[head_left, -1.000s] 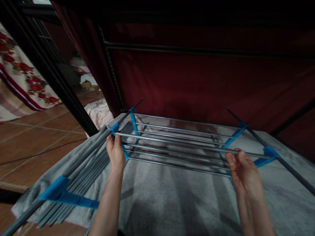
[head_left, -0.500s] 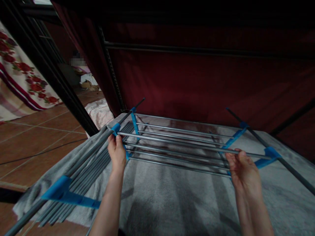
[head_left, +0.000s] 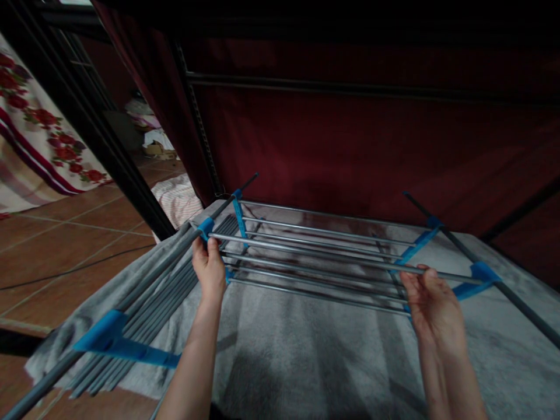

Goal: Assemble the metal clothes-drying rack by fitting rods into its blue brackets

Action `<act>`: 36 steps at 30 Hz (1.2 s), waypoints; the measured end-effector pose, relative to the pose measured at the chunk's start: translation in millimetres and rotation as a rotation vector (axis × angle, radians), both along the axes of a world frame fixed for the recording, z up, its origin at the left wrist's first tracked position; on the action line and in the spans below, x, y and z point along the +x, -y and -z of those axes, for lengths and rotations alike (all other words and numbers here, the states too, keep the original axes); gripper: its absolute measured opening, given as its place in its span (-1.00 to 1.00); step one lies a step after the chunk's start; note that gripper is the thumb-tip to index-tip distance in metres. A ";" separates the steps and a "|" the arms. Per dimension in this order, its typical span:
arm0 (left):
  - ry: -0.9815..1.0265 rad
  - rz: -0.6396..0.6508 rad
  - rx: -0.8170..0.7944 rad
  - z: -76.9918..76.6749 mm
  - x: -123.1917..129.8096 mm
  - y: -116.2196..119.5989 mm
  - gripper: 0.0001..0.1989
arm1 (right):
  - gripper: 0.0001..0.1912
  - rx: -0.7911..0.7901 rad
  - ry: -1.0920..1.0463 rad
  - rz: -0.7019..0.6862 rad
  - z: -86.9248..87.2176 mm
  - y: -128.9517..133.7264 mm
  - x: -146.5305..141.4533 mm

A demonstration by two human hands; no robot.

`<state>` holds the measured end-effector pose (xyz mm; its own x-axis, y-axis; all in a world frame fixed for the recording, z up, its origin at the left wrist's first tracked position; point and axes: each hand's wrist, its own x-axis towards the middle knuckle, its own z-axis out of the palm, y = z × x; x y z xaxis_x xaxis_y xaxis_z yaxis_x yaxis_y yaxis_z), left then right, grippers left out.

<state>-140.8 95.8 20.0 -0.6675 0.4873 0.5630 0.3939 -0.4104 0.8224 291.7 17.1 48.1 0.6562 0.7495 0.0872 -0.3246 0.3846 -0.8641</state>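
A grey metal rod (head_left: 306, 252) spans a frame of tubes and blue plastic connectors. My left hand (head_left: 210, 269) is closed around its left end, with the thumb against the rod and fingers partly hidden behind the left blue connector (head_left: 205, 227). Near the other end, my right hand (head_left: 433, 300) pinches the same rod from below, a little short of the right blue connector (head_left: 485, 273). Several thinner rods (head_left: 315, 273) run across between lower blue brackets. A long side tube (head_left: 161, 271) passes through the connectors on the left.
Several loose grey rods (head_left: 149, 318) lie side by side on the grey blanket (head_left: 284, 356), under the left tube. Nearer me juts another blue bracket (head_left: 118, 341). A dark red curtain (head_left: 350, 151) hangs behind, and a black post (head_left: 100, 134) slants on the left.
My left hand has shifted very slightly at the rod's left end, its thumb now higher against the rod. The right hand and the frame look the same.
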 end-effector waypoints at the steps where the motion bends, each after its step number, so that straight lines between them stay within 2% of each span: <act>1: -0.006 0.000 0.006 0.3 -0.5 -0.1 -0.59 | -0.87 0.004 -0.013 -0.008 0.9 -0.2 0.7; 10: -0.020 -0.007 0.075 -1.9 0.4 -4.1 -0.59 | -0.81 0.066 -0.080 -0.054 8.8 -1.8 9.5; 17: -0.050 -0.045 0.073 -3.1 2.5 -5.1 -0.60 | -0.72 0.080 -0.107 -0.057 5.5 0.0 6.2; 23: 0.005 -0.021 0.079 1.5 1.1 -6.9 -0.60 | -0.75 0.069 -0.097 -0.030 0.5 0.7 -2.5; 26: 0.025 -0.006 0.076 -1.4 3.2 -3.7 -0.62 | -0.74 0.062 -0.105 -0.030 0.0 -0.3 -2.8; 31: -0.003 -0.059 0.060 -9.7 9.3 3.6 -0.60 | -0.74 0.078 -0.099 -0.042 2.3 -2.0 -0.8; 36: 0.012 -0.054 0.048 -8.0 10.0 1.6 -0.55 | -0.74 0.078 -0.091 -0.030 2.7 -3.0 -0.9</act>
<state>-130.8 94.3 28.0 -0.6986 0.4231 0.5770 0.4071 -0.4280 0.8069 290.8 20.2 45.3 0.6414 0.7622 0.0874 -0.4127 0.4388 -0.7982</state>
